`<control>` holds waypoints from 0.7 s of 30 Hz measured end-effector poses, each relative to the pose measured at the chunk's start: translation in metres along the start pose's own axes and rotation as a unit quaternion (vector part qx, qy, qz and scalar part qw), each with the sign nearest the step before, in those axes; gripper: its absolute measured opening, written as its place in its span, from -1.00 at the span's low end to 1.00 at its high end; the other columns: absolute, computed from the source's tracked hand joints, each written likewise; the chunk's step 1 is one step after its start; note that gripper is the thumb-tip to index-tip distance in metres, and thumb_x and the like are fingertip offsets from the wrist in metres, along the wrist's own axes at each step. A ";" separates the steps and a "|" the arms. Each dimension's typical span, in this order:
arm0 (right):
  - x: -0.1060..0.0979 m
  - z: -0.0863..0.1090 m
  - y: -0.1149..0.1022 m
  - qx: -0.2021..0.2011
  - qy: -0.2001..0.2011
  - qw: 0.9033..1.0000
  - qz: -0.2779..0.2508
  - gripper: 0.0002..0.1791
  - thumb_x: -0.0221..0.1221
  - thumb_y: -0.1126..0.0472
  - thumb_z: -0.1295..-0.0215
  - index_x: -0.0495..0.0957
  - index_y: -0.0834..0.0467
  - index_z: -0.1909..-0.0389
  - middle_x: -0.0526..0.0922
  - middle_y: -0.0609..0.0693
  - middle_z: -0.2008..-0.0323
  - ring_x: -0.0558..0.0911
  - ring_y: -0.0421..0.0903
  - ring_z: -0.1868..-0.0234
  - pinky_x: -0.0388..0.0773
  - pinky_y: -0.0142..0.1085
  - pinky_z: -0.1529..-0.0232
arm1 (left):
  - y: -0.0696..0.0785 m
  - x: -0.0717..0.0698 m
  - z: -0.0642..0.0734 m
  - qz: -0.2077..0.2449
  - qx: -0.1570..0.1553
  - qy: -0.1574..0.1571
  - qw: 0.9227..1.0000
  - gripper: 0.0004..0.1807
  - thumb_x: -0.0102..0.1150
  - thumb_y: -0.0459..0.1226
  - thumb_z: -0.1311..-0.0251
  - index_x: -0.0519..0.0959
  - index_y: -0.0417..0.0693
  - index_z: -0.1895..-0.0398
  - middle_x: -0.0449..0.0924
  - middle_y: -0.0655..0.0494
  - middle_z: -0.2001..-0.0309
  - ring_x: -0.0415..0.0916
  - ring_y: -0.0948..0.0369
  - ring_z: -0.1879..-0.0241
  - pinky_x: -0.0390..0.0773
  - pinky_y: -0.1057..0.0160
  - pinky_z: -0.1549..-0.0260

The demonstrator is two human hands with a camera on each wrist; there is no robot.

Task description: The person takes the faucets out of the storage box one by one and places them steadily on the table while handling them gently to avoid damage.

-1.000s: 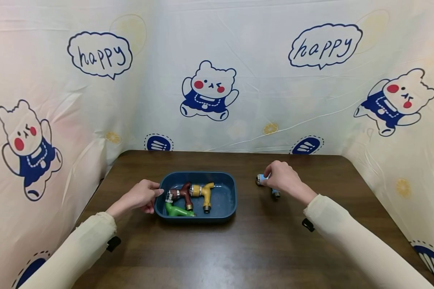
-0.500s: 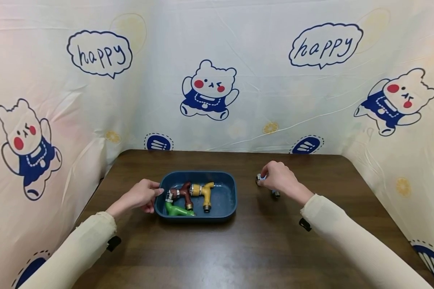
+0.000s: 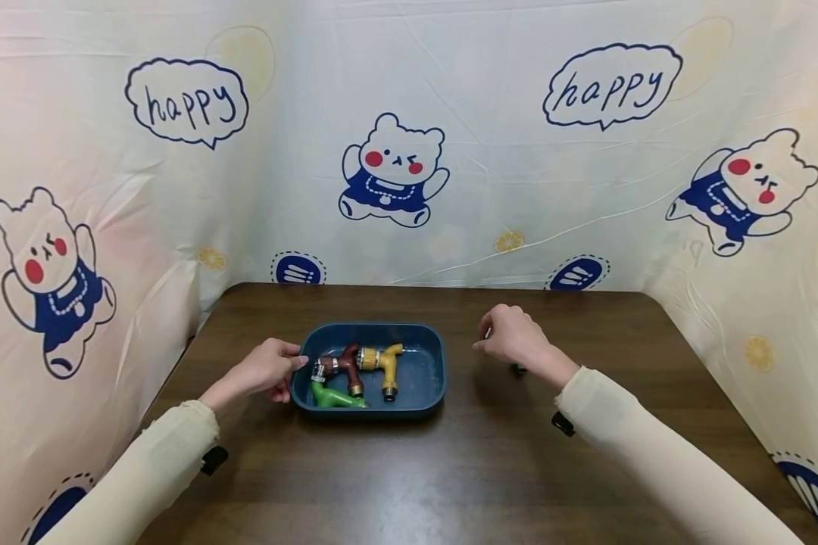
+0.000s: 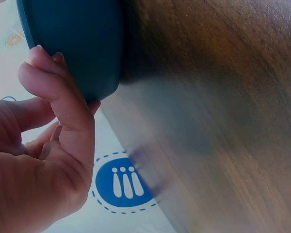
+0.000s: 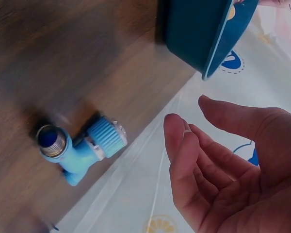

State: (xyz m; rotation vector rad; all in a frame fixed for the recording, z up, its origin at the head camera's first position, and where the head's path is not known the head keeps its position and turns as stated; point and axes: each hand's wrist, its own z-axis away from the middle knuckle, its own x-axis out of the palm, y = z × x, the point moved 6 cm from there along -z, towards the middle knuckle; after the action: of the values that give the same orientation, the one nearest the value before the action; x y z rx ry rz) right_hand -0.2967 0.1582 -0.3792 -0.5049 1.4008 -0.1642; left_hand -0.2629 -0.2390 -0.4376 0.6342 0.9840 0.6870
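Note:
My left hand (image 3: pixel 273 369) grips the left end of a blue plastic tray (image 3: pixel 419 409), thumb at the rim and fingers against the outer wall (image 4: pixel 82 53). Inside the tray lie a brown faucet (image 3: pixel 350 367), a yellow faucet (image 3: pixel 390 367) and a green faucet (image 3: pixel 337 398). To the right of the tray, my right hand (image 3: pixel 518 338) hovers with thumb and fingers apart and nothing between them. A light blue faucet (image 5: pixel 82 155) lies on the table beside that hand in the right wrist view; in the head view the hand hides most of it.
The brown wooden table (image 3: pixel 395 484) carries the tray left of its middle. A printed cloth (image 3: pixel 491 189) hangs along the back and both sides, close to the table's edges. Black straps (image 3: pixel 562 424) show under both sleeves.
My right hand has shifted left, its fingers coming away from the light blue faucet, which stays on the table. The left hand and the tray have kept their places.

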 end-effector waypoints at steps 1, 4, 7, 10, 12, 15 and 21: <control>0.000 0.000 -0.001 -0.001 0.000 1.000 0.000 -0.79 0.49 0.16 -0.24 0.78 0.18 0.20 0.74 0.05 0.24 0.63 -0.01 0.37 0.65 -0.10 0.34 | 0.000 0.000 0.000 -0.001 0.001 0.000 1.000 -0.46 0.00 -0.30 -0.64 0.26 -0.52 -0.49 0.51 -0.06 0.58 0.56 0.18 0.71 0.68 0.22 0.63; 0.001 -0.001 -0.005 -0.006 -0.002 1.000 -0.004 -0.76 0.49 0.15 -0.25 0.78 0.21 0.16 0.75 0.05 0.24 0.64 -0.02 0.37 0.65 -0.10 0.34 | -0.001 -0.001 0.000 -0.001 0.002 0.002 1.000 -0.46 0.00 -0.29 -0.64 0.27 -0.51 -0.49 0.51 -0.06 0.58 0.56 0.17 0.70 0.68 0.22 0.62; 0.001 -0.001 -0.009 -0.009 -0.002 1.000 -0.004 -0.75 0.49 0.14 -0.25 0.77 0.21 0.16 0.75 0.04 0.24 0.65 -0.03 0.36 0.66 -0.10 0.33 | -0.001 -0.001 0.000 0.000 0.002 0.003 1.000 -0.46 -0.01 -0.29 -0.64 0.27 -0.51 -0.49 0.51 -0.06 0.58 0.56 0.17 0.70 0.68 0.22 0.63; 0.000 -0.001 -0.013 -0.008 0.000 1.000 -0.002 -0.76 0.50 0.12 -0.24 0.77 0.18 0.19 0.76 0.01 0.26 0.66 -0.04 0.35 0.67 -0.09 0.32 | -0.001 0.000 0.000 0.003 0.001 0.003 1.000 -0.47 -0.01 -0.30 -0.64 0.27 -0.51 -0.49 0.52 -0.06 0.59 0.56 0.18 0.71 0.68 0.22 0.63; 0.001 -0.001 -0.015 -0.007 -0.001 1.000 -0.002 -0.77 0.50 0.12 -0.24 0.77 0.17 0.20 0.75 0.01 0.28 0.66 -0.04 0.36 0.66 -0.09 0.32 | -0.001 0.000 0.000 0.001 0.002 0.004 1.000 -0.47 -0.01 -0.31 -0.64 0.28 -0.51 -0.48 0.52 -0.06 0.60 0.56 0.18 0.71 0.68 0.22 0.63; 0.002 -0.003 -0.018 -0.008 -0.005 1.000 -0.002 -0.79 0.51 0.13 -0.24 0.77 0.16 0.22 0.74 -0.01 0.31 0.65 -0.04 0.37 0.66 -0.10 0.33 | -0.001 0.000 0.001 -0.001 0.003 0.004 1.000 -0.47 -0.01 -0.30 -0.64 0.27 -0.52 -0.48 0.52 -0.07 0.59 0.56 0.18 0.71 0.68 0.22 0.63; 0.002 -0.004 -0.024 -0.015 -0.006 1.000 -0.002 -0.80 0.51 0.14 -0.23 0.77 0.17 0.23 0.74 0.01 0.30 0.65 -0.03 0.37 0.68 -0.10 0.33 | -0.002 0.000 -0.001 0.000 0.003 0.005 1.000 -0.47 0.01 -0.30 -0.64 0.28 -0.51 -0.48 0.52 -0.07 0.59 0.57 0.17 0.71 0.68 0.21 0.63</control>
State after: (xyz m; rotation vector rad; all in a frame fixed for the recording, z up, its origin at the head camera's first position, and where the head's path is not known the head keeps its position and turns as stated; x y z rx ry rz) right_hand -0.2954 0.1352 -0.3714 -0.5313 1.3926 -0.1433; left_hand -0.2637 -0.2395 -0.4395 0.6357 0.9952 0.6881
